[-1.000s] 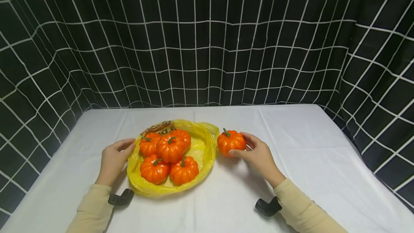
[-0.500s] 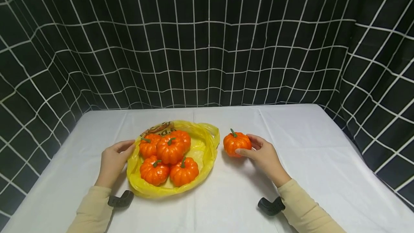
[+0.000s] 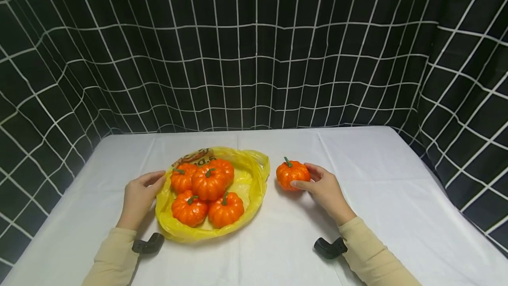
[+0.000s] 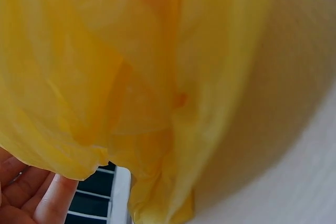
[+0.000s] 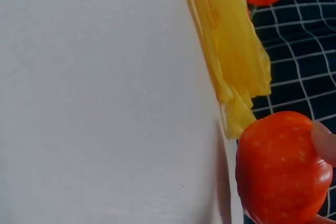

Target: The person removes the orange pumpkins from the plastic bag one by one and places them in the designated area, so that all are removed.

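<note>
My right hand (image 3: 327,193) grips a small orange pumpkin (image 3: 293,174) with a green stem, thumb in front and fingers behind. The same pumpkin (image 5: 283,169) fills the lower right of the right wrist view, above the white cloth's surface. To its left lies a yellow plastic bag (image 3: 254,197), its mouth spread wide and rolled at the rim. Several like pumpkins (image 3: 209,183) sit inside, one resting on top of the others. At the bag's left rim, my left hand (image 3: 139,200) pinches the plastic between thumb and fingers; the bag (image 4: 142,77) hides much of the left wrist view.
A white cloth (image 3: 381,215) covers the table. Black curtains (image 3: 254,47) with a white grid hang behind it and along both sides. Each wrist bears a black camera mount (image 3: 330,248) below the beige sleeve (image 3: 373,250).
My right hand has carried its pumpkin to the right, away from the bag's rim, mostly in the first half second. My left hand and the bag stay where they were.
</note>
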A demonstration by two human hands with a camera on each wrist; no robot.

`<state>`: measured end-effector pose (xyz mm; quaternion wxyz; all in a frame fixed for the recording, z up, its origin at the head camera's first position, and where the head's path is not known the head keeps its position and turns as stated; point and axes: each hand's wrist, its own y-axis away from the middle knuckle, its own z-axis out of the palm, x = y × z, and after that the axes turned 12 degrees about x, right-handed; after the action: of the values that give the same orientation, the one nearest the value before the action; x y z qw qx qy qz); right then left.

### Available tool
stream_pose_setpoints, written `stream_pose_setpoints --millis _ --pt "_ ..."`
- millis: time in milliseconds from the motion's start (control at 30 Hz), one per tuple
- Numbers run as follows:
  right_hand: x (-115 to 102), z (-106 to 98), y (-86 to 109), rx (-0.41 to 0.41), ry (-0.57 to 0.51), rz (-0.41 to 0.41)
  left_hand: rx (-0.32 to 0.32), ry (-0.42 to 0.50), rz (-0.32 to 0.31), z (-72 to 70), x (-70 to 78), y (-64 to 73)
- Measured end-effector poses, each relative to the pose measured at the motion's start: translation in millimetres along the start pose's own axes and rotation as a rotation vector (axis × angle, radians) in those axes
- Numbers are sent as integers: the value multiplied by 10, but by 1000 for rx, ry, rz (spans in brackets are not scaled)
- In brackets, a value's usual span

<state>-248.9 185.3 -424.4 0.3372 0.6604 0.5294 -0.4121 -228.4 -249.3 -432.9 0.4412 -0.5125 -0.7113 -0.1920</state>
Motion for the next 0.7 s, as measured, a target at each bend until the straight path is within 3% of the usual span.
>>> stream_pose_setpoints --millis 700 --pt "81 36 -46 -1 -79 22 1 10 -14 40 -11 -7"
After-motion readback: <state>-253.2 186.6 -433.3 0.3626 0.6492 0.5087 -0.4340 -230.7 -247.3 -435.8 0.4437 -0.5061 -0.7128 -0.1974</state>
